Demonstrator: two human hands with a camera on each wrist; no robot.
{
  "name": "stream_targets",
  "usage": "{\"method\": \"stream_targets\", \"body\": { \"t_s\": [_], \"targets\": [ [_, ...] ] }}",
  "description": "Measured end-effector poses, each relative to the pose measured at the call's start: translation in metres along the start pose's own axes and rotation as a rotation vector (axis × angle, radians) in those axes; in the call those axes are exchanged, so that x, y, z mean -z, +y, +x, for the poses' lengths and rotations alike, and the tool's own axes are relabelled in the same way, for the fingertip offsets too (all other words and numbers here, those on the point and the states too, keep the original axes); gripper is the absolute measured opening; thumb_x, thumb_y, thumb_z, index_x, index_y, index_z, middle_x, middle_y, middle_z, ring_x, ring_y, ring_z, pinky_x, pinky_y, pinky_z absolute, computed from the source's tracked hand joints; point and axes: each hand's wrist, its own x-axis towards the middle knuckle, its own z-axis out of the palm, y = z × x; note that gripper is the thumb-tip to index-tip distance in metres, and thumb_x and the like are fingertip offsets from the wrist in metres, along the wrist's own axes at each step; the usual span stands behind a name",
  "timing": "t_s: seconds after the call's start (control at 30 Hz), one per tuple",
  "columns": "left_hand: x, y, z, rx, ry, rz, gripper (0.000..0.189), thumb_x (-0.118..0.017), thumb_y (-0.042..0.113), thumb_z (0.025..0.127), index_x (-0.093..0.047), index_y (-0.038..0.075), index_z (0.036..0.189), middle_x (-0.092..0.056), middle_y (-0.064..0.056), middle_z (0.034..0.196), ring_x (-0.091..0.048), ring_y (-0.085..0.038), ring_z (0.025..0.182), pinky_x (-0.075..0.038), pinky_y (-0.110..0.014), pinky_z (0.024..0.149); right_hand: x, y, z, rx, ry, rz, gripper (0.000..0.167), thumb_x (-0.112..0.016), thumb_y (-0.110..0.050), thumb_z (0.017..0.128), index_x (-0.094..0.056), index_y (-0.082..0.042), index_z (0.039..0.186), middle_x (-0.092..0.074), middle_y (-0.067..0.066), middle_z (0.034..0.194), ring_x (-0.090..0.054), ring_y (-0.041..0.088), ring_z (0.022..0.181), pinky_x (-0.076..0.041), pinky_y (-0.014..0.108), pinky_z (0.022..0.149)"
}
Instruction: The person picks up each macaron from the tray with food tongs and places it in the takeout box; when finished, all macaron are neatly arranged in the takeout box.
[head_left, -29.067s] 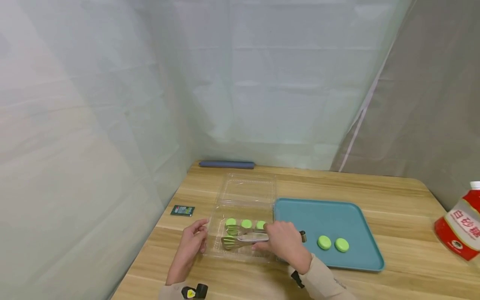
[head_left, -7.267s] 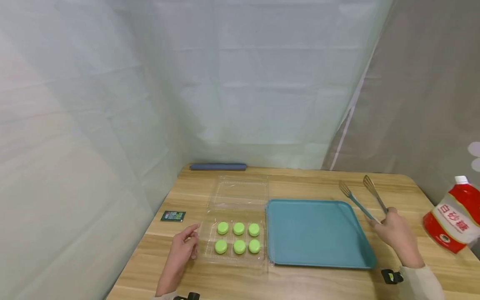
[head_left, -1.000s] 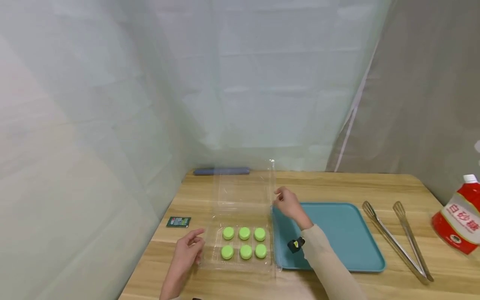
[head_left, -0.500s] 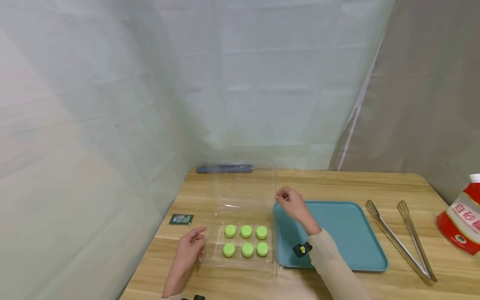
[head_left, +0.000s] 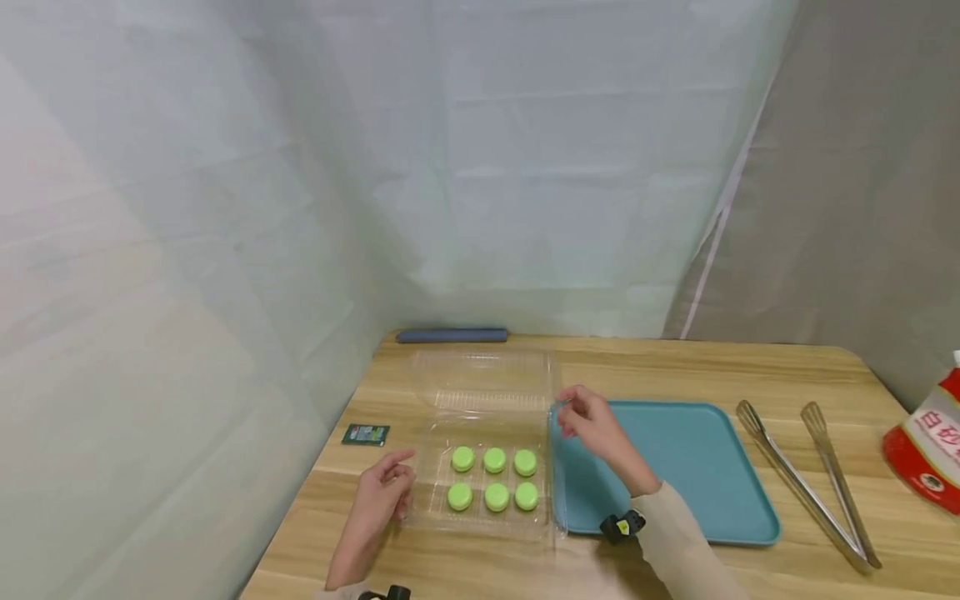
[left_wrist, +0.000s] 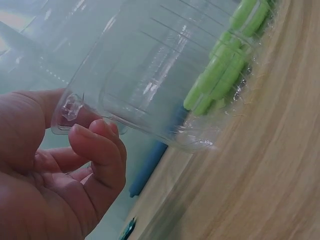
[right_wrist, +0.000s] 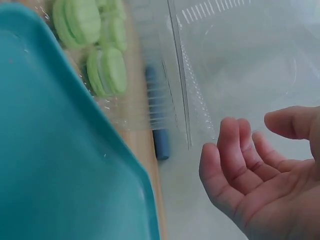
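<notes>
1. I see my left hand [head_left: 381, 492] at the left edge of the clear clamshell box [head_left: 487, 521], thumb and curled fingers pinching its corner tab.
2. My right hand [head_left: 592, 425] hovers at the box's right side beside the raised lid [head_left: 480, 379], fingers loosely bent and gripping nothing.
3. Six green macarons [head_left: 494, 478] sit in two rows inside the box.
4. The teal tray [head_left: 697, 475] lies just right of the box; the metal tongs [head_left: 813, 479] lie further right.

Pale translucent sheeting [head_left: 525, 167] draped behind a light wooden table [head_left: 675, 367], grey fabric panel [head_left: 862, 208] at right.
</notes>
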Motion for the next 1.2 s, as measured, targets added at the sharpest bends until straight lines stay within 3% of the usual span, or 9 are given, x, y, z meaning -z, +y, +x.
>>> {"method": "stream_targets", "body": {
  "t_s": [0.13, 0.3, 0.53, 0.63, 0.77, 0.9, 1.03, 1.2],
  "targets": [
    [-0.001, 0.000, 0.000, -0.019, 0.004, -0.010, 0.042, -0.056, -0.010, 0.092, -0.051, -0.011, 0.134, -0.059, -0.013, 0.091, -0.049, -0.011, 0.054, -0.039, -0.019, 0.044, 0.002, -0.003, -0.009, -0.011, -0.039, 0.083, 0.026, -0.042, 0.006, 0.096, -0.050, 0.016, 0.119, -0.062, 0.015, 0.086, -0.066, 0.024, 0.072, -0.058, 0.035, 0.069],
    [-0.001, 0.001, -0.002, -0.035, 0.011, 0.018, 0.028, -0.053, -0.011, 0.092, -0.055, -0.014, 0.119, -0.058, -0.013, 0.091, -0.047, -0.011, 0.053, -0.039, -0.020, 0.044, 0.000, -0.009, -0.022, -0.017, -0.074, 0.133, 0.027, -0.035, -0.006, 0.106, -0.050, 0.013, 0.117, -0.061, 0.019, 0.087, -0.067, 0.028, 0.072, -0.058, 0.038, 0.072],
    [0.000, 0.004, -0.003, -0.006, 0.015, 0.026, 0.025, -0.051, -0.007, 0.096, -0.060, -0.013, 0.119, -0.052, -0.007, 0.074, -0.043, -0.010, 0.050, -0.038, -0.020, 0.044, -0.010, -0.024, -0.041, -0.067, -0.032, 0.133, 0.032, -0.044, -0.015, 0.108, -0.053, 0.013, 0.122, -0.061, 0.012, 0.086, -0.067, 0.022, 0.070, -0.059, 0.040, 0.074],
    [-0.001, 0.007, -0.007, 0.012, 0.008, 0.021, 0.027, -0.048, -0.004, 0.098, -0.059, -0.012, 0.121, -0.053, -0.008, 0.074, -0.045, -0.011, 0.052, -0.039, -0.021, 0.046, -0.013, -0.030, -0.050, -0.111, -0.011, 0.176, 0.033, -0.047, -0.015, 0.107, -0.051, 0.013, 0.124, -0.062, 0.011, 0.085, -0.067, 0.021, 0.070, -0.059, 0.037, 0.074],
    [0.002, 0.012, -0.016, 0.026, 0.007, 0.035, 0.032, -0.042, 0.006, 0.105, -0.056, -0.014, 0.125, -0.063, -0.017, 0.097, -0.056, -0.015, 0.064, -0.048, -0.023, 0.052, -0.018, -0.037, -0.061, -0.198, 0.010, 0.293, 0.036, -0.049, -0.016, 0.106, -0.047, 0.013, 0.127, -0.063, 0.010, 0.083, -0.067, 0.019, 0.069, -0.059, 0.035, 0.074],
    [0.006, 0.018, -0.028, 0.050, 0.039, 0.050, 0.043, -0.033, 0.018, 0.111, -0.053, -0.013, 0.131, -0.060, -0.026, 0.123, -0.064, -0.027, 0.089, -0.056, -0.029, 0.062, -0.025, -0.046, -0.070, -0.297, 0.033, 0.437, 0.037, -0.052, -0.012, 0.102, -0.043, 0.010, 0.130, -0.062, 0.008, 0.082, -0.064, 0.018, 0.066, -0.057, 0.034, 0.076],
    [0.003, 0.023, -0.037, 0.046, 0.053, 0.047, 0.052, -0.026, 0.027, 0.112, -0.051, -0.012, 0.135, -0.052, -0.029, 0.136, -0.058, -0.038, 0.115, -0.057, -0.033, 0.075, -0.031, -0.055, -0.079, -0.342, 0.090, 0.509, 0.038, -0.054, -0.010, 0.100, -0.043, 0.009, 0.131, -0.063, 0.008, 0.083, -0.063, 0.018, 0.067, -0.056, 0.034, 0.078],
    [-0.006, 0.026, -0.047, -0.022, 0.015, 0.042, 0.066, -0.017, 0.038, 0.111, -0.046, -0.015, 0.139, -0.041, -0.033, 0.146, -0.042, -0.049, 0.131, -0.054, -0.046, 0.091, -0.041, -0.059, -0.091, -0.306, 0.179, 0.493, 0.035, -0.058, -0.007, 0.096, -0.047, 0.007, 0.127, -0.065, 0.011, 0.084, -0.064, 0.022, 0.069, -0.057, 0.035, 0.078]
  ]
}}
